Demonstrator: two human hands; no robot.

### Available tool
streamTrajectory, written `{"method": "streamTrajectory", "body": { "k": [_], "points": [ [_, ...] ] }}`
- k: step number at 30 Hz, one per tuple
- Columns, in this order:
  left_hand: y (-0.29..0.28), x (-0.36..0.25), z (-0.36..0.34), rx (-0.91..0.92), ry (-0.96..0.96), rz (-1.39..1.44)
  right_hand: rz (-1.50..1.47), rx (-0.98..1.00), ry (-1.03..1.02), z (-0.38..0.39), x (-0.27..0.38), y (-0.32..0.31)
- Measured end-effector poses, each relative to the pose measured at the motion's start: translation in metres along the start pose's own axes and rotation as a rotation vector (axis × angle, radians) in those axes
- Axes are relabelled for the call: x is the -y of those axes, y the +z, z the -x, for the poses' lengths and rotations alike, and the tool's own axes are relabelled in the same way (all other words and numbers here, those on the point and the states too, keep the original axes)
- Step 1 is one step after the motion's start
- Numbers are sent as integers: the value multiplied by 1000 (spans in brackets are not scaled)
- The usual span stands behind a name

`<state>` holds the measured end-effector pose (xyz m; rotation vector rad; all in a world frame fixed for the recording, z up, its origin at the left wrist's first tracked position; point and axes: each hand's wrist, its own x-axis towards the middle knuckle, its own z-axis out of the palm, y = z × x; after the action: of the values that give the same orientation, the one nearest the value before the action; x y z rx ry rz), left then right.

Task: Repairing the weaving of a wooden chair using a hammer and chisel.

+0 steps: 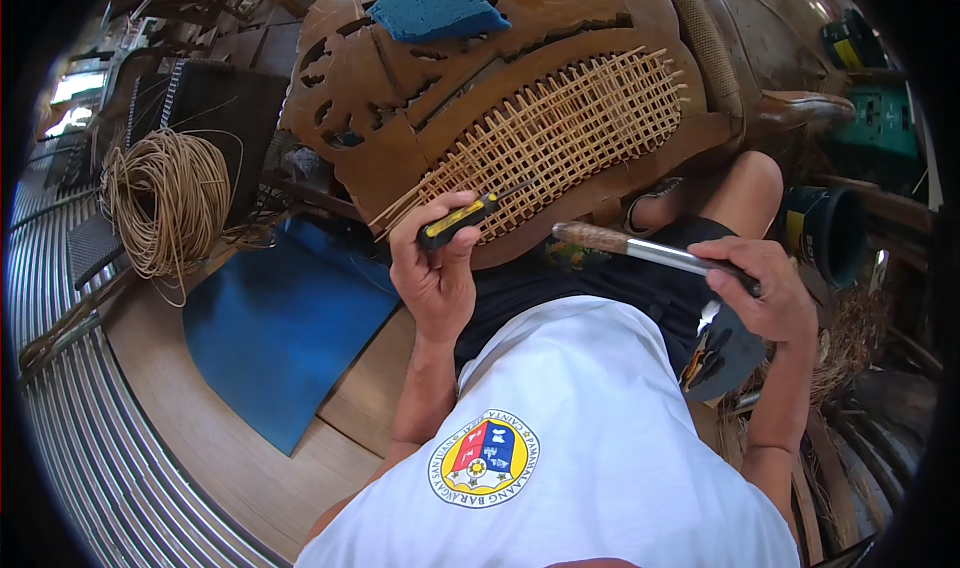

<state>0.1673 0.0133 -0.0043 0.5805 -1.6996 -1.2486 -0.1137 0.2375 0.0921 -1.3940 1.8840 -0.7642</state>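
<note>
My left hand [440, 273] is closed round the black and yellow handle of a screwdriver [458, 220]. Its thin shaft reaches right, over the lower left part of a woven cane panel [570, 128], and I cannot tell if the tip touches. The panel sits in a carved brown wooden furniture frame [400, 158], with loose cane ends along its edges. In my right hand [762, 283], closed too, is a tool with a dark grip, a silver shaft [665, 256] and a worn brown end. That end points left, just off the frame's near edge.
A blue sponge-like piece [435, 13] lies on the frame's far part. To the left are a coil of cane [168, 203] and a blue sheet [285, 338] on the floor. Dark buckets [825, 233] and a green crate [875, 128] stand on the right, near a fibre heap [850, 343].
</note>
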Motion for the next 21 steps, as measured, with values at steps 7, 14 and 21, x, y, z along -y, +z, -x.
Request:
{"method": "streamTrajectory", "body": {
  "k": [7,14,21],
  "points": [
    [4,9,8,-46,-18,18,-15,141,-71,-28,2,8],
    [7,7,5,17,121,-42,13,56,-46,-40,20,11],
    [18,9,1,10,134,-79,106,96,-119,-26,20,-9]
  ]
}}
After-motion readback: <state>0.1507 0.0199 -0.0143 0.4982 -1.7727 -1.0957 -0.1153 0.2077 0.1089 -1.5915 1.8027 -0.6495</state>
